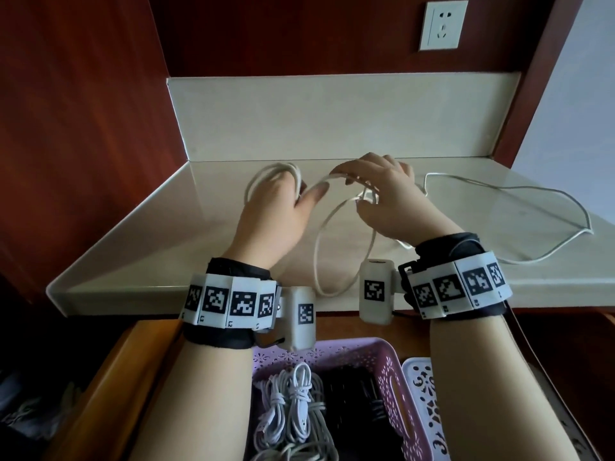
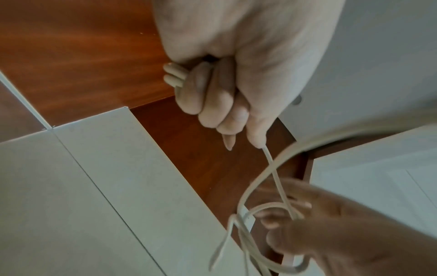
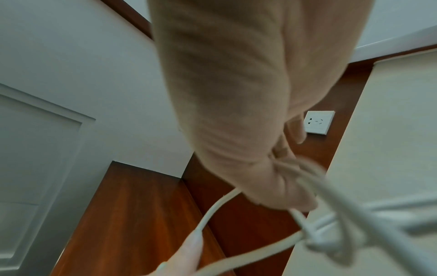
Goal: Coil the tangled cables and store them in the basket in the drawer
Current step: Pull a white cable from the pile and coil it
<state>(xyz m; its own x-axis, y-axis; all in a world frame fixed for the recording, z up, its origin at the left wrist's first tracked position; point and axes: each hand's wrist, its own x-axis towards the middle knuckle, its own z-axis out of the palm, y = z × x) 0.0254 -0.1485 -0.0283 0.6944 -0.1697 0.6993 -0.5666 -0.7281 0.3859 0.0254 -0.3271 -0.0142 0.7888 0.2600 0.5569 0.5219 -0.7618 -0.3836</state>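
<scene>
- A pale stone worktop fills a recess, with a matching upstand along its back edge.
- Reddish-brown wood panelling lines the left side and the rear wall above the upstand.
- A white wall socket is set into the rear panelling.
- A white wall stands at right, in soft daylight.

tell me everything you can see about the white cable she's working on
The white cable is thin, round and looks plastic-sheathed. The left hand grips a few finished loops of it above the pale countertop. From there a strand runs to the right hand, which pinches it at a small tangle. A long loop sags between the wrists, and the loose tail lies winding over the counter on the right.
</scene>
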